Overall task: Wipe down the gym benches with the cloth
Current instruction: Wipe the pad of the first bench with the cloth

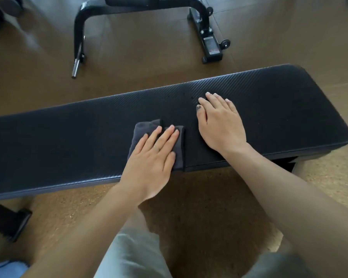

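Honestly we're mid-wipe: left hand (149, 159) flat, fingers straight, pressing the cloth (141, 135) on the near bench (269, 109) worktop's near-middle, right hand (219, 123) spread bracing just right, far bench (141, 7) looks untouched.

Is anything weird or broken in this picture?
Nothing looks broken or spilled. One small odd thing: the thumbnail of the right hand is dark and smudged, unlike its other nails. That hand lies flat on the bench. The left hand presses the grey cloth onto it.
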